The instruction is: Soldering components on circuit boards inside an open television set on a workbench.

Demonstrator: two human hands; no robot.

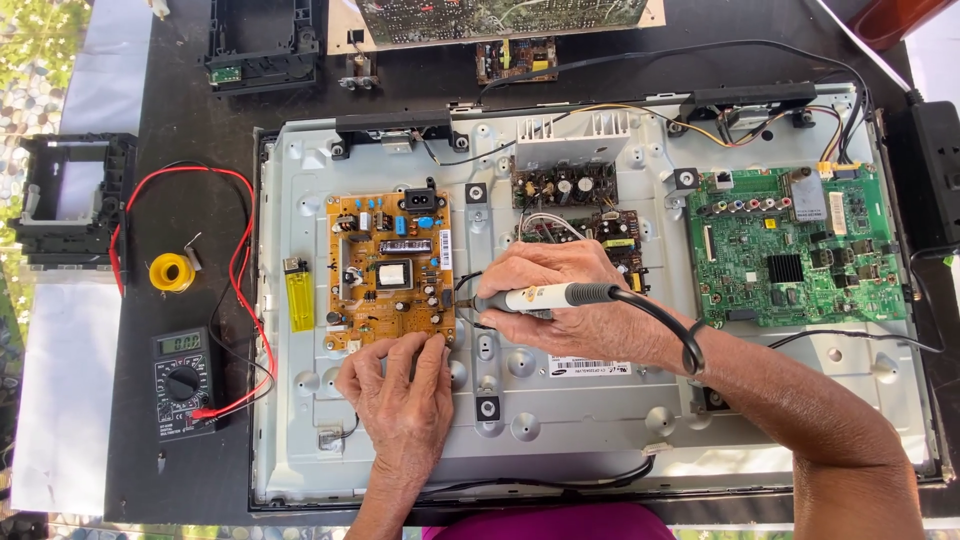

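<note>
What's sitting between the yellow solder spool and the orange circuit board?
In the head view, a yellow lighter lies on the metal panel between the solder spool and the orange board, with the red meter lead looping past too.

Iron tip: your soldering iron's (pixel 545 296) point is too small to make out.
Top board (pixel 500 18): cut off by the frame edge.
Meter (pixel 182 382) display: unreadable.

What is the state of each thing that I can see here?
Grey-handled soldering iron: held in right hand, tip at the board edge.
Orange power circuit board: lying in the metal panel, left hand touching its lower edge.
Black digital multimeter: display lit, red lead plugged in.
Yellow lighter: lying flat.
</note>
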